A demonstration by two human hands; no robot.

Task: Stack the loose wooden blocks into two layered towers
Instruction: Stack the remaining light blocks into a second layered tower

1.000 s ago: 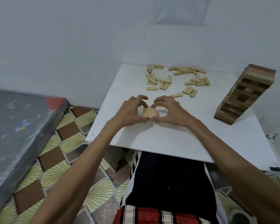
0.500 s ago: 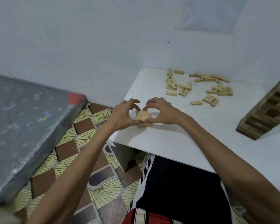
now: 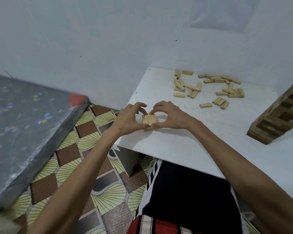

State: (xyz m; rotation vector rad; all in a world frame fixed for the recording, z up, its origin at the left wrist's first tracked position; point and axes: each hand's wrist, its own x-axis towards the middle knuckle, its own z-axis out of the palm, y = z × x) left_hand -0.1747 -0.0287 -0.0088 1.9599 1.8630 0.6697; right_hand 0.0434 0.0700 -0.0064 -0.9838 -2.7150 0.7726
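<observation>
We show the left hand and right hand curled around the low stack, fingertips pinching its sides, likely to square the layers. It rests on the surface, well left of the tall tower. Loose blocks lie beyond, also left of that tower.

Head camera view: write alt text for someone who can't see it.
The left hand and right hand pinch a low stack of pale wooden blocks on a white table. Loose blocks lie scattered behind; a tall tower stands at right.
</observation>
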